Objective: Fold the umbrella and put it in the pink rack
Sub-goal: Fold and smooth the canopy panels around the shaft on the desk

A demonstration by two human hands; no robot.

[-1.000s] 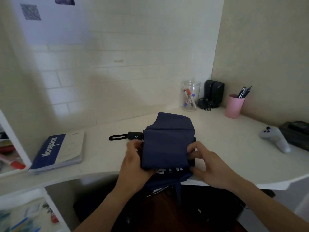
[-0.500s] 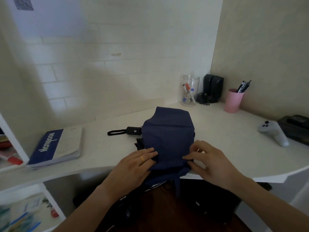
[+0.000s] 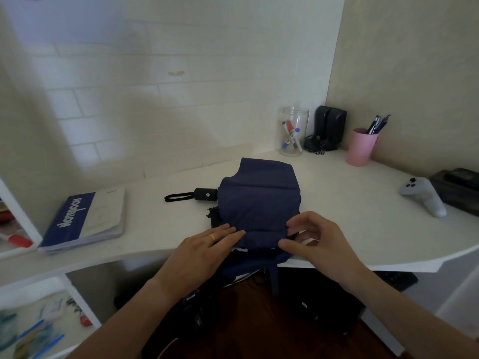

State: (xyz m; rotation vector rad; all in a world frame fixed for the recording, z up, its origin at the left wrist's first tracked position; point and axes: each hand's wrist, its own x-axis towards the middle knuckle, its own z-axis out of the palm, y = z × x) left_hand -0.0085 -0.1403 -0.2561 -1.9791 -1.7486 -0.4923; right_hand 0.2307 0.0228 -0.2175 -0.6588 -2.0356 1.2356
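Note:
A navy blue umbrella (image 3: 260, 200) lies collapsed on the white desk (image 3: 350, 203), its canopy fabric spread flat and partly hanging over the front edge. Its black handle with a wrist loop (image 3: 197, 195) points left. My left hand (image 3: 207, 248) lies flat on the fabric's near left edge, fingers together. My right hand (image 3: 316, 238) pinches the fabric's near right corner between thumb and fingers. No pink rack is visible; the only pink thing is a pen cup (image 3: 361, 146) at the back right.
A blue notebook (image 3: 85, 221) lies on the desk's left part. A clear jar of markers (image 3: 294, 132) and black speakers (image 3: 329, 125) stand in the corner. A grey controller (image 3: 423, 195) and a black box (image 3: 458, 187) sit at the right. Shelves with stationery are at the lower left.
My left hand slid from under the fabric's left edge to rest flat on top near the desk's front. My right hand shifted toward the near right corner and now pinches the fabric.

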